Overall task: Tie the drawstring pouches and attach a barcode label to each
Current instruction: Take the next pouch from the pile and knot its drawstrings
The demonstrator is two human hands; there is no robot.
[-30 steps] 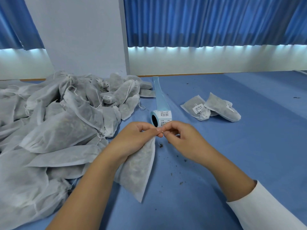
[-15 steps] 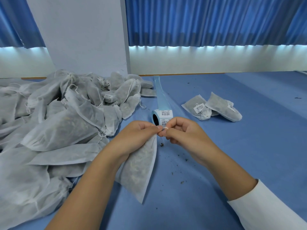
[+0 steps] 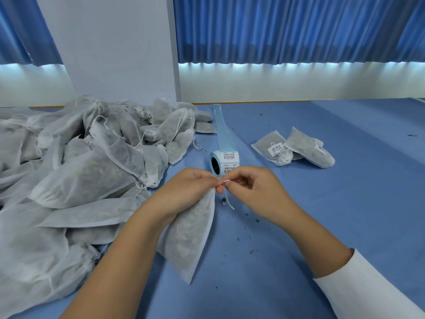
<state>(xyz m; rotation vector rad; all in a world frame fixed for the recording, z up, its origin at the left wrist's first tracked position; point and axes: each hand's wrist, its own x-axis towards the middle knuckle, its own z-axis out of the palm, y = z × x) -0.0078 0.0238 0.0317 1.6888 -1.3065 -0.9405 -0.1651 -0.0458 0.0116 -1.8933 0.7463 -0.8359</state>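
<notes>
A white filled drawstring pouch [image 3: 188, 236] hangs over the blue table, its gathered neck gripped by my left hand [image 3: 184, 192]. Beside it, my right hand [image 3: 255, 192] pinches the pouch's thin white drawstring [image 3: 226, 181], and a loose end of the string dangles below my fingers. Just behind my hands stands a roll of barcode labels [image 3: 226, 163], with its blue backing strip trailing away toward the wall. Two pouches bearing labels [image 3: 292, 148] lie at the right.
A big heap of white pouches [image 3: 69, 180] covers the table's left side, reaching the pillar. Dark crumbs are scattered on the blue tabletop [image 3: 345, 226] near my hands. Blue curtains hang behind the table.
My hands have drawn slightly apart at the pouch's neck. A loose end of the drawstring now hangs in view under my right fingers.
</notes>
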